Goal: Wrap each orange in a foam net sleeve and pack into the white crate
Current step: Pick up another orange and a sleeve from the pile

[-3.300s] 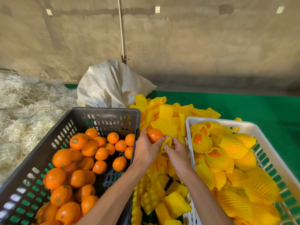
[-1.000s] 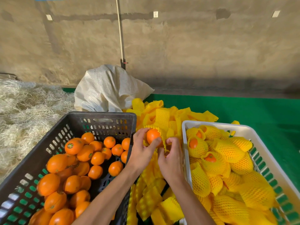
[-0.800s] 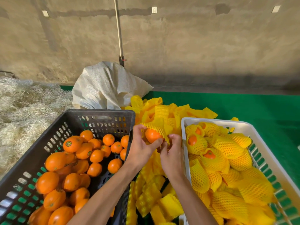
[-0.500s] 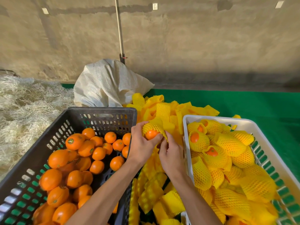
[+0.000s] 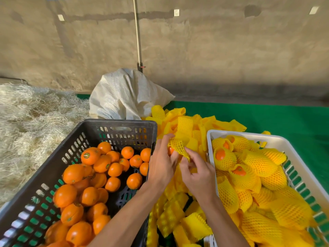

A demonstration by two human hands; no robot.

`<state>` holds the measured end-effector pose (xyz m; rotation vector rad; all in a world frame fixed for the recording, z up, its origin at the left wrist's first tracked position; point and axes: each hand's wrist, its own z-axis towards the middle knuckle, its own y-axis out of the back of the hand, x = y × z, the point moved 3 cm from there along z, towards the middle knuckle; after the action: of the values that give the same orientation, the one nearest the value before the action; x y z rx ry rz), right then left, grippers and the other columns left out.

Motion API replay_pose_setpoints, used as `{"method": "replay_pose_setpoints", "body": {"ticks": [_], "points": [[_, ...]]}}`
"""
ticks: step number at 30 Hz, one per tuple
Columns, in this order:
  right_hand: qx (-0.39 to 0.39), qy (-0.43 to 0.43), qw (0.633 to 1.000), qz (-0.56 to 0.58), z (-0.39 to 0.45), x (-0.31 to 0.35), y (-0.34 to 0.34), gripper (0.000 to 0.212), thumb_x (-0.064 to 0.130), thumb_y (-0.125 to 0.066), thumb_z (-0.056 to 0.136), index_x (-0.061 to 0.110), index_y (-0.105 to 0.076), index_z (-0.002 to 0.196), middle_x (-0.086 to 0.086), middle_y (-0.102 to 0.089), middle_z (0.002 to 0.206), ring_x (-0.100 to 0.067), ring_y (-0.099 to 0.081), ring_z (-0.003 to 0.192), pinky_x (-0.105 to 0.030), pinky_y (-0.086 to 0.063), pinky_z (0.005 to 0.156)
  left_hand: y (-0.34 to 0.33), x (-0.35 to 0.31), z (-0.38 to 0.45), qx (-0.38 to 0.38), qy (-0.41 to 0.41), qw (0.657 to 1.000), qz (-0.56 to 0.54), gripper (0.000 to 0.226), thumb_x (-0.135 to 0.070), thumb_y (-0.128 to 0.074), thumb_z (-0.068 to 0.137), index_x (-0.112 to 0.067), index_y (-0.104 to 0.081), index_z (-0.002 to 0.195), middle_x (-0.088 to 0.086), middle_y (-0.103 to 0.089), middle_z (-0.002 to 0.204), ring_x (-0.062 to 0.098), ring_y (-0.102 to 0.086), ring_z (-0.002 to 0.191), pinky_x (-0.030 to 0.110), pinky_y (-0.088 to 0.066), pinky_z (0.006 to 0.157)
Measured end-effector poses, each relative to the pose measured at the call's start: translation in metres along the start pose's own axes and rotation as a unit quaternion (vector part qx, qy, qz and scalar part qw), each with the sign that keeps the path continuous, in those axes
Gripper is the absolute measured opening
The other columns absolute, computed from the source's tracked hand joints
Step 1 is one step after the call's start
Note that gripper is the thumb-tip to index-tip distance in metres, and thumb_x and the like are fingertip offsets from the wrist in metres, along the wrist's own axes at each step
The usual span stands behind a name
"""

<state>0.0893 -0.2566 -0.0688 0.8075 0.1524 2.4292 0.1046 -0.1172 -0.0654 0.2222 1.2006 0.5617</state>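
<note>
Sleeving one orange, mid-frame

Lower left, the black crate (image 5: pixel 53 175) holds bare fruit; at centre the left hand (image 5: pixel 161 168) cups the orange (image 5: pixel 170 150) while the right hand (image 5: pixel 199 172) pinches the foam net (image 5: pixel 179 147) (soft, light, probably stretchy, best pulled by its rim); the white crate (image 5: pixel 292 152) waits right, partly filled.
</note>
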Motion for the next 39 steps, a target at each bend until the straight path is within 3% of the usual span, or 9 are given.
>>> {"method": "replay_pose_setpoints", "body": {"ticks": [5,7,10,19,24,29,33,36,39], "points": [[0.110,-0.285,0.948,0.090,-0.004,-0.016,-0.008,0.075,0.079,-0.020,0.095,0.022,-0.067,0.112,0.008,-0.069,0.088,0.005,-0.063,0.082,-0.012,-0.049,0.070,-0.008,0.005,0.003,0.062,0.017,0.998,-0.004,0.072,0.008,-0.052,0.091,-0.034,-0.034,0.147,0.001,-0.029,0.148,-0.018,-0.040,0.115,0.012,-0.045,0.095],[0.174,-0.357,0.912,0.098,-0.007,-0.018,-0.017,0.081,0.086,-0.017,0.089,0.031,-0.063,0.126,0.019,-0.065,0.104,0.016,-0.056,0.095,-0.002,-0.041,0.076,-0.016,0.006,0.001,0.130,0.024,0.991,0.008,0.075,0.002,-0.054,0.096,-0.029,-0.023,0.157,0.000,-0.011,0.164,0.002,-0.017,0.149,0.025,-0.032,0.117],[0.210,-0.408,0.875,0.153,-0.009,-0.018,-0.025,0.069,0.082,-0.034,0.089,0.040,-0.047,0.142,0.030,-0.052,0.126,0.008,-0.055,0.113,0.001,-0.039,0.081,-0.024,0.008,-0.002,0.184,0.045,0.982,-0.018,0.077,-0.008,-0.057,0.102,-0.027,-0.015,0.164,-0.002,-0.008,0.170,0.015,-0.003,0.158,0.037,-0.023,0.126],[0.105,-0.562,0.627,0.529,0.000,-0.020,-0.023,0.064,0.060,-0.068,0.087,0.030,-0.056,0.142,-0.003,-0.065,0.137,-0.023,-0.065,0.123,-0.043,-0.055,0.098,-0.010,-0.016,-0.002,0.071,-0.122,0.964,0.227,0.086,-0.059,-0.070,0.089,-0.028,-0.032,0.159,-0.003,-0.053,0.151,0.022,-0.061,0.123,0.039,-0.055,0.094],[-0.093,-0.506,0.636,0.575,0.015,-0.030,-0.008,0.076,0.075,-0.045,0.090,0.020,-0.057,0.141,-0.008,-0.070,0.128,-0.028,-0.071,0.089,-0.035,-0.055,0.073,0.002,-0.024,-0.003,0.000,-0.165,0.974,0.156,0.056,-0.061,-0.055,0.099,-0.025,-0.050,0.141,-0.012,-0.052,0.142,0.008,-0.061,0.112,0.034,-0.053,0.087],[-0.107,-0.419,0.785,0.443,0.016,-0.030,-0.002,0.061,0.061,-0.047,0.096,0.021,-0.046,0.143,0.003,-0.066,0.135,-0.036,-0.074,0.090,-0.036,-0.058,0.064,0.031,0.000,0.011,-0.137,-0.063,0.988,0.033,0.022,-0.038,-0.048,0.109,-0.023,-0.063,0.115,-0.013,-0.060,0.109,0.007,-0.059,0.102,0.031,-0.052,0.084],[0.010,-0.448,0.836,0.318,-0.004,-0.039,-0.028,0.040,0.037,-0.061,0.102,0.020,-0.049,0.137,-0.002,-0.065,0.129,-0.027,-0.076,0.083,-0.033,-0.059,0.062,0.057,0.061,0.020,-0.119,0.052,0.987,0.098,0.020,-0.020,-0.048,0.108,-0.013,-0.063,0.119,0.002,-0.063,0.111,0.023,-0.060,0.102,0.043,-0.053,0.083],[0.204,-0.427,0.873,0.121,-0.025,-0.054,-0.045,0.031,0.038,-0.060,0.101,0.030,-0.051,0.130,0.000,-0.060,0.136,-0.013,-0.072,0.088,-0.032,-0.055,0.070,0.059,0.121,0.002,0.054,0.172,0.943,0.279,0.034,-0.016,-0.052,0.104,-0.012,-0.053,0.138,0.016,-0.055,0.132,0.037,-0.055,0.117,0.049,-0.051,0.086],[0.406,-0.360,0.839,-0.043,-0.051,-0.068,-0.055,0.050,0.037,-0.060,0.100,0.024,-0.043,0.146,-0.004,-0.047,0.146,-0.022,-0.059,0.118,-0.030,-0.047,0.083,0.050,0.165,-0.035,0.231,0.269,0.867,0.350,0.074,-0.016,-0.062,0.097,-0.023,-0.023,0.160,0.017,-0.035,0.152,0.041,-0.039,0.136,0.052,-0.045,0.104]]}}
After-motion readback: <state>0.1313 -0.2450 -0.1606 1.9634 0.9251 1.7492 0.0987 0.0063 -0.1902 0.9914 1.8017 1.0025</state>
